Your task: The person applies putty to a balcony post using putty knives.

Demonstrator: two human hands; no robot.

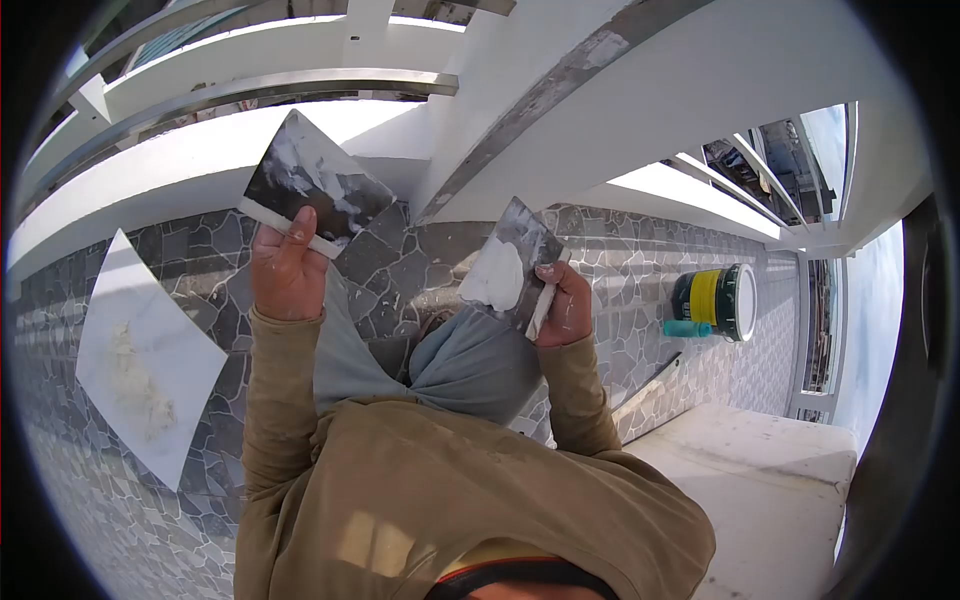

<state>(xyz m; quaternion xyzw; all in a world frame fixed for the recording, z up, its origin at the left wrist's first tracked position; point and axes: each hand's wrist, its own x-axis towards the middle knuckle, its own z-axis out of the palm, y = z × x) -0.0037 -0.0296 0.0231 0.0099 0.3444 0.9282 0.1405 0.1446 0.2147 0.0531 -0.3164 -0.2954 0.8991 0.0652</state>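
My left hand (290,272) grips a wide metal blade (318,180) by its pale edge, thumb on top. White paste is smeared across the dark face of that blade. On the right, my right hand (566,305) is closed round the pale handle edge of a second blade (522,245), which carries a thick lump of white paste (495,276). The two blades are apart, both held up in front of my knees. My fingers behind each blade are partly hidden.
A white sheet (150,350) with pale residue lies on the stone-patterned floor (390,285) at left. A dark bucket with a yellow band (705,297) and a teal bottle (687,328) are at right. White walls (560,130) and railings (270,92) stand ahead; a white block (745,480) is lower right.
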